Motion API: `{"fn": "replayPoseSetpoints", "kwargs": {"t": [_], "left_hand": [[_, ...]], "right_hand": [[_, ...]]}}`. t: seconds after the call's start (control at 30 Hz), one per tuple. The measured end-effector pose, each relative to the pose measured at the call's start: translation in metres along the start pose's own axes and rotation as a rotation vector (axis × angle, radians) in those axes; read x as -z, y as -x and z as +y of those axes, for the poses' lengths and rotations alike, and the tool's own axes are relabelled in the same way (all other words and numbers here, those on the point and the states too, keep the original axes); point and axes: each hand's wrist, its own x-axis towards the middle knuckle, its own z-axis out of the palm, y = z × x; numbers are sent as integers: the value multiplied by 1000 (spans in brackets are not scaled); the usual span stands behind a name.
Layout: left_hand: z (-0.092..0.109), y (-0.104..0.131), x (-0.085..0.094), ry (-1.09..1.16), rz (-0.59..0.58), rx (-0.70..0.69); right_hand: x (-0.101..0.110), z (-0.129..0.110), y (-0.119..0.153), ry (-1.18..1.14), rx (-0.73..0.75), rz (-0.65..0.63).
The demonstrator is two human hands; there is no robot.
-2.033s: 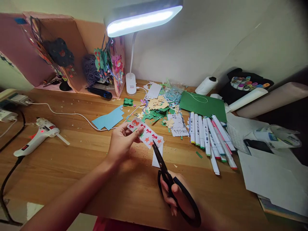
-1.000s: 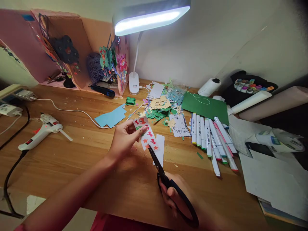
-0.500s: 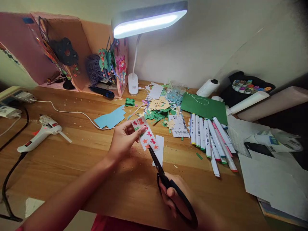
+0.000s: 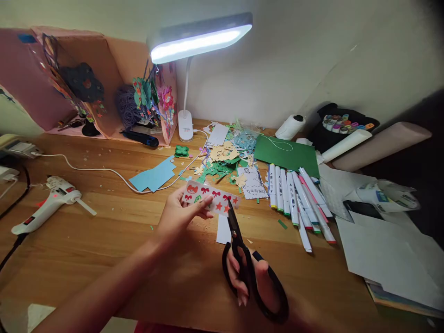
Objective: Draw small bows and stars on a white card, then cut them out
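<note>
My left hand [image 4: 176,210] pinches the left part of a sticker sheet [image 4: 217,206], a small pale strip printed with red bows, orange stars and a face. In my right hand [image 4: 255,277] are black-handled scissors [image 4: 237,231], fingers through the loops. The blades point up and away, their tips at the right end of the sheet among the stars and bows. Whether they have cut into it I cannot tell. Partly covered by the scissors and the sheet, a white paper strip [image 4: 223,230] lies on the table beneath.
Paper scraps [image 4: 225,157] are heaped beneath the lamp [image 4: 203,40]. Markers [image 4: 300,201] lie at right, by green card [image 4: 286,152] and white sheets [image 4: 388,254]. A glue gun [image 4: 48,206] with its cord rests at left, near blue paper [image 4: 152,175].
My left hand has turned the sticker sheet from a steep slant to nearly level. The scissors have opened wider at the handles and stay at its right end. The view has shifted slightly.
</note>
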Motion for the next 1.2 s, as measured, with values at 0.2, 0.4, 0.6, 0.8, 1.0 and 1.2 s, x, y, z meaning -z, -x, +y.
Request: {"fn": "replayPoseSetpoints", "kwargs": {"t": [0.2,0.4,0.6,0.8,1.0,1.2], "left_hand": [[2,5,-4,-35,10,49],[7,8,-6,-44,35,12],[8,5,-3,-51,58,-10],[0,5,-4,-39,41,47],[-2,7,-6,-35,41,54],[0,4,-5,-15,55,76]], "right_hand": [[0,7,-7,-122,86,-45],[-1,16,-9,-246,67,-46],[4,29,-8,-292,7,-57],[2,28,-8,-278,21,15],[0,26,-9,-252,2,53],[6,33,-8,-207,-2,38]]}}
